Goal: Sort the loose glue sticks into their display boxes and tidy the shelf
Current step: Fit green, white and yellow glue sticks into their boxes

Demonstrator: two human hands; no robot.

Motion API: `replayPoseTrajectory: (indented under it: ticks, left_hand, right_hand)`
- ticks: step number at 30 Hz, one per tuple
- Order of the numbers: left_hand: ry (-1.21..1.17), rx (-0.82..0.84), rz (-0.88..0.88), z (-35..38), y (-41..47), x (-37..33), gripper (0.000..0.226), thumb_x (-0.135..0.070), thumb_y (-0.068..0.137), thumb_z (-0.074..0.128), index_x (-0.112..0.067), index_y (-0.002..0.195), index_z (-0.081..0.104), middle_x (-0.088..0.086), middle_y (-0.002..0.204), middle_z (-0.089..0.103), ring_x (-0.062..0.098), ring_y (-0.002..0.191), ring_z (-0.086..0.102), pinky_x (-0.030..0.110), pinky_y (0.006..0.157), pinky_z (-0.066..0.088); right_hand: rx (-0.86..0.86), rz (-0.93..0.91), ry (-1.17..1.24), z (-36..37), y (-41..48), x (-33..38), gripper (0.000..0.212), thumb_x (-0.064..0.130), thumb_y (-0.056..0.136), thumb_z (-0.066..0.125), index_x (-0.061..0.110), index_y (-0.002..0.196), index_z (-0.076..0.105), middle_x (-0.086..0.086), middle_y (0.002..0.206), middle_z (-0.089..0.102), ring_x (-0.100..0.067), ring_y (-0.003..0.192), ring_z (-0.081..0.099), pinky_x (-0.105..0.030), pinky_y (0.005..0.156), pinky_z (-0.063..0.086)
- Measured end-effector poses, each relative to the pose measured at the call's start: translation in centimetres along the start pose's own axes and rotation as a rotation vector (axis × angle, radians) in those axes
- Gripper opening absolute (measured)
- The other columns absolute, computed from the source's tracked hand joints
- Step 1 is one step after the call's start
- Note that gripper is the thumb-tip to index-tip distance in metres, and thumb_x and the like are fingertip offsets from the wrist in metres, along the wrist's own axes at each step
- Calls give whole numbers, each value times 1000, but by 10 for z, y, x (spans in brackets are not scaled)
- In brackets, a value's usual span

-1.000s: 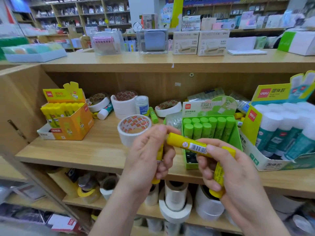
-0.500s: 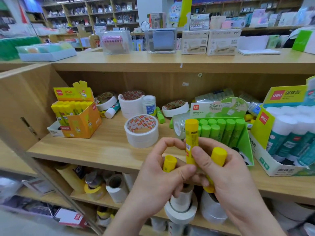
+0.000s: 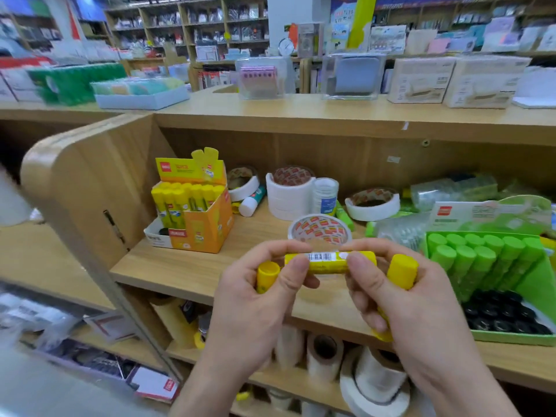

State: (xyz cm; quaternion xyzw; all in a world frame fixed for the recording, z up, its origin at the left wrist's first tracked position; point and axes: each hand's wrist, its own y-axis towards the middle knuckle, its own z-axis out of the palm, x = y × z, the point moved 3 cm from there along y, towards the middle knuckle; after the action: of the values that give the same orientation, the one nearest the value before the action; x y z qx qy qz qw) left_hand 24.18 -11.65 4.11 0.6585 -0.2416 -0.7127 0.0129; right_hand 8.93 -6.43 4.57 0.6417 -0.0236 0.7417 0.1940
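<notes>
While both hands work in front of the wooden shelf, a yellow glue stick lies horizontal between them, barcode label facing up — left hand pinches its left end with thumb and forefinger, right hand pinches the right end the same way. Each hand is otherwise curled closed around another stick: left hand has a second yellow glue stick tucked in the palm, cap end poking up; right hand has a third yellow glue stick upright in the fist, its lower end showing below the fingers. So three loose yellow sticks, all in hand, none on the shelf.

Orange display box sits at the left of the shelf, lid flap raised, rows of yellow sticks standing inside. Green display box at the right, partly filled with green-capped sticks at the back, empty black slots in front. Between the boxes — a printed tape roll just behind the held stick, a stack of white tape rolls further back, a white-capped glue stick lying on its side beside the orange box. More tape rolls on the lower shelf, blurred.
</notes>
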Motion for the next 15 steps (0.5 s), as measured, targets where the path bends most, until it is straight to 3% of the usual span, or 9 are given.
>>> replayPoseTrajectory:
  ticks: [3, 7, 9, 12, 15]
  left_hand:
    - [133, -68, 30, -43, 9, 4, 15, -36, 81, 66, -28, 91, 74, -7, 75, 70, -2, 57, 54, 8, 54, 39]
    - [691, -316, 194, -122, 33, 15, 13, -25, 88, 68, -27, 101, 70, -22, 98, 67, -5, 95, 59, 11, 81, 44]
    - [891, -250, 152, -152, 51, 29, 28, -27, 90, 65, -26, 119, 64, -15, 118, 62, 2, 109, 55, 18, 92, 43]
    - [1093, -98, 5, -175, 68, 55, 43, -37, 94, 56, -31, 136, 50, -11, 134, 55, 13, 121, 52, 29, 95, 44]
    - [1066, -5, 108, -181, 69, 62, 25, -28, 92, 61, -29, 117, 63, -9, 115, 67, 18, 105, 62, 36, 81, 54]
  right_hand:
    - [-50, -40, 12, 31, 16, -6, 24, 30, 71, 66, 13, 86, 72, -3, 55, 53, -11, 48, 45, -19, 34, 29]
    - [-87, -97, -38, 71, 43, -8, 22, 34, 73, 64, 19, 85, 73, -3, 57, 54, -11, 48, 46, -19, 36, 32]
    - [-76, -129, -95, 91, 58, -8, 22, 35, 75, 63, 22, 89, 73, -3, 60, 56, -13, 49, 45, -21, 38, 33]
    - [-42, -181, -249, 116, 77, -9, 16, 33, 84, 63, 29, 96, 72, 0, 63, 60, -19, 54, 47, -30, 47, 35]
    - [-15, -239, -459, 134, 96, -11, 16, 22, 88, 67, 34, 98, 69, 12, 68, 65, -4, 54, 55, -23, 56, 40]
